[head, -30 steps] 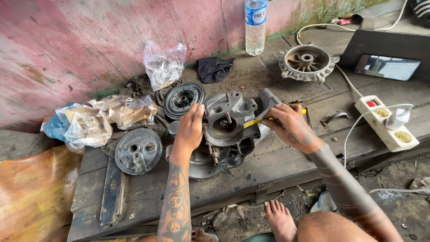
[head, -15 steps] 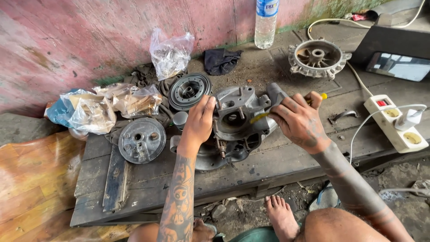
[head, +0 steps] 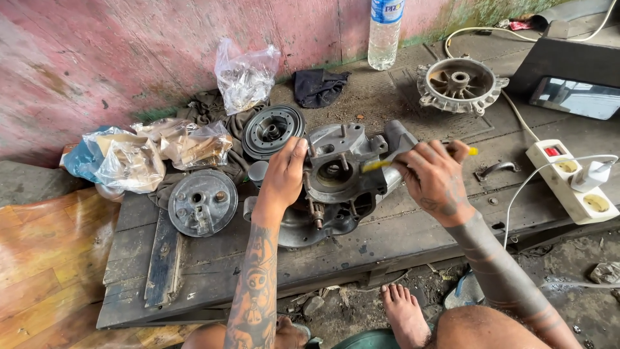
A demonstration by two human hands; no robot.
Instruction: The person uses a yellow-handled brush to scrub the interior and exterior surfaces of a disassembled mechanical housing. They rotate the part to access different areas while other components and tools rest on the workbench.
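Note:
A grey metal engine casing (head: 336, 178) sits on a dark wooden platform (head: 213, 271). My left hand (head: 282, 176) rests on the casing's left side and steadies it. My right hand (head: 434, 178) grips a yellow-handled tool (head: 381, 163), whose tip points into the casing's middle opening; the handle's end sticks out past my fingers. A round grey cover plate (head: 202, 202) lies left of the casing, and a black pulley-like disc (head: 272, 131) lies behind it.
Plastic bags (head: 245, 74) with parts lie at the back left, beside a dark cloth (head: 318, 86) and a water bottle (head: 385, 32). A finned round housing (head: 460, 84) sits at the back right. A white power strip (head: 571, 181) with a plug lies right. My bare foot (head: 403, 313) rests below.
My right hand has shifted slightly on the yellow-handled tool at the casing. The left hand stays on the casing. The camera has moved closer and lower.

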